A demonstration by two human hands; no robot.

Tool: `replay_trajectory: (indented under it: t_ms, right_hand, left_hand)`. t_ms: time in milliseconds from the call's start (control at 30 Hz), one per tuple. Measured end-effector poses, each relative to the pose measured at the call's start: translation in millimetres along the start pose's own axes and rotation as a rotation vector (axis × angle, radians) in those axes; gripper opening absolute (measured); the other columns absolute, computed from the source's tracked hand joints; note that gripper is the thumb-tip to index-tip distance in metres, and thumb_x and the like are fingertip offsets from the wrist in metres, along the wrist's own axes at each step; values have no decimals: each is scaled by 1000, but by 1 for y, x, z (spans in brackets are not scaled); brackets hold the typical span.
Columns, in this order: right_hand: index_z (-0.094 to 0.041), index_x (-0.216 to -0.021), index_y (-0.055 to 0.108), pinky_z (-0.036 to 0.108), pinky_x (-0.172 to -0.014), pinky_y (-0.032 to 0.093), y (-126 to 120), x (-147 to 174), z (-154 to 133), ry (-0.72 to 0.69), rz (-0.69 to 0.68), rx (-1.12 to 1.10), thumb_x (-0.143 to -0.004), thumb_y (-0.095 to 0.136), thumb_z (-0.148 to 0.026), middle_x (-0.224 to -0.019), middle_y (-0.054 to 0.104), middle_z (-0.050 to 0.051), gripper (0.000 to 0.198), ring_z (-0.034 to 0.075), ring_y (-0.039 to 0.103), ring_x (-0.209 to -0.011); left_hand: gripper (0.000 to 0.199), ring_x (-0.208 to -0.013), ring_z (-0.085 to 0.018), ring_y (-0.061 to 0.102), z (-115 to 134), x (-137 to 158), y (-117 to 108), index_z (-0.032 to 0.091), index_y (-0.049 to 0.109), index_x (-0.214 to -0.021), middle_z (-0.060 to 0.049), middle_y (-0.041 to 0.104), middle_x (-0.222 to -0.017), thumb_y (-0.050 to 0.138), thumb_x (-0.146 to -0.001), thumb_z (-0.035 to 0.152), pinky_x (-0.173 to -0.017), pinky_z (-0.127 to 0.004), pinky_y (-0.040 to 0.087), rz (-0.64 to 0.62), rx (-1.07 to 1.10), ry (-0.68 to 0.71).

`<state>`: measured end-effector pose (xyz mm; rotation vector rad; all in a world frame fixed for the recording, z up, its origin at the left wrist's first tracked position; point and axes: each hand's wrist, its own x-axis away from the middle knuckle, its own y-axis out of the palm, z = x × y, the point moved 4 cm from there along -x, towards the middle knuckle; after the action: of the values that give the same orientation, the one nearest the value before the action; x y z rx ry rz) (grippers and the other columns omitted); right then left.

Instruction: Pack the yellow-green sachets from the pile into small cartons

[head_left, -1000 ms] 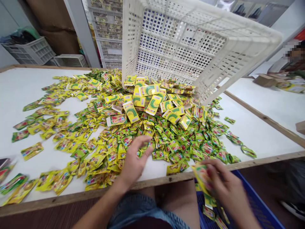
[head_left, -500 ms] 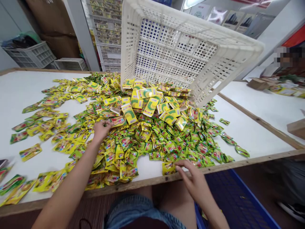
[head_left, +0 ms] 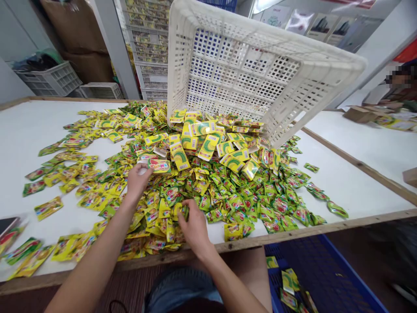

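Note:
My left hand (head_left: pixel 138 180) is closed, pinching the edge of a flat packet with a red watermelon print (head_left: pixel 159 165) above the heap. Thumb and fingers of my right hand (head_left: pixel 194 224) are closed on a small yellow-green sachet (head_left: pixel 183 210) at the front of the pile; my fingers partly cover it. Around both hands lies a large heap of green and yellow sachets (head_left: pixel 234 182). Several flat yellow cartons with a green curved print (head_left: pixel 208 145) rest on top of it. By the table's front edge lies a yellow sachet (head_left: pixel 232 231).
A white plastic crate (head_left: pixel 283 82) leans tipped over the back of the heap. The white table (head_left: pixel 19 143) has a raised wooden edge (head_left: pixel 260 240). Below it is a blue crate (head_left: pixel 329 269) with some packets inside. A phone-like object (head_left: pixel 8 225) lies at far left.
My right hand has moved left from the yellow sachet at the front edge to the sachets at the pile's middle front. My left hand has turned the watermelon packet slightly toward me.

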<state>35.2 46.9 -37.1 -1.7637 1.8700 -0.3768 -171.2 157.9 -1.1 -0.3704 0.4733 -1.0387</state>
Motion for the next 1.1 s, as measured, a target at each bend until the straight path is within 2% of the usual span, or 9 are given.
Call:
replay_trajectory:
  t_ms: [133,200,267,367,467,633,733,867,1100]
  right_hand:
    - [-20,-93,53,25,-59,44,-24,5,28,98,-11,-309,-78,56,-27,-79,58,1,17,14,52,-64]
    - [-20,-93,52,24,-58,46,-39,10,38,151,7,-473,-75,59,-28,-78,57,1,21,14,54,-66]
    - [-21,-97,50,25,-64,49,-53,13,44,191,33,-621,-73,63,-28,-87,59,3,28,16,58,-76]
    - [-21,-105,50,30,-78,50,-75,16,49,233,74,-739,-72,65,-29,-104,60,6,37,19,59,-94]
    - [-21,-108,51,33,-82,49,-96,19,56,278,109,-767,-72,66,-31,-110,60,8,40,21,59,-98]
    - [-21,-109,51,30,-72,51,-114,25,71,345,162,-804,-72,67,-32,-100,64,5,42,18,62,-83]
    - [-22,-105,52,26,-70,50,-116,26,68,321,156,-798,-72,67,-30,-93,65,2,38,15,61,-80]
    - [-22,-100,55,24,-69,49,-110,22,55,260,122,-764,-72,67,-29,-86,64,0,31,14,60,-78]
    - [-19,-98,60,28,-75,47,-98,17,70,317,229,-822,-69,68,-35,-90,65,3,34,16,60,-84]
  left_hand:
    - [19,-47,-9,37,24,23,-34,19,52,-76,6,44,-59,60,-70,35,-43,-19,28,72,95,144]
    - [23,-49,-9,41,41,43,-43,20,52,-79,5,47,-61,65,-67,35,-44,-19,31,34,109,206]
    - [26,-59,-11,52,59,66,-42,21,51,-86,3,56,-78,66,-68,34,-53,-20,41,-51,143,284]
    - [51,-73,-15,61,75,98,-27,24,41,-110,-1,59,-93,67,-67,33,-67,-25,47,-215,198,316]
    - [63,-80,-17,62,73,117,-11,23,33,-122,-1,60,-91,66,-69,31,-75,-28,47,-338,194,275]
    - [21,-76,-17,59,59,135,17,18,56,-88,-2,61,-78,62,-74,33,-70,-27,45,-607,284,198]
    - [22,-73,-17,60,56,150,42,17,55,-89,-3,63,-81,60,-75,34,-65,-25,47,-748,531,55]
    - [24,-84,-19,60,59,170,75,15,58,-91,-7,65,-96,64,-74,31,-75,-28,47,-930,722,-32]
    - [33,-82,-22,62,50,174,92,11,65,-99,-10,70,-94,66,-72,30,-75,-31,48,-945,685,-105]
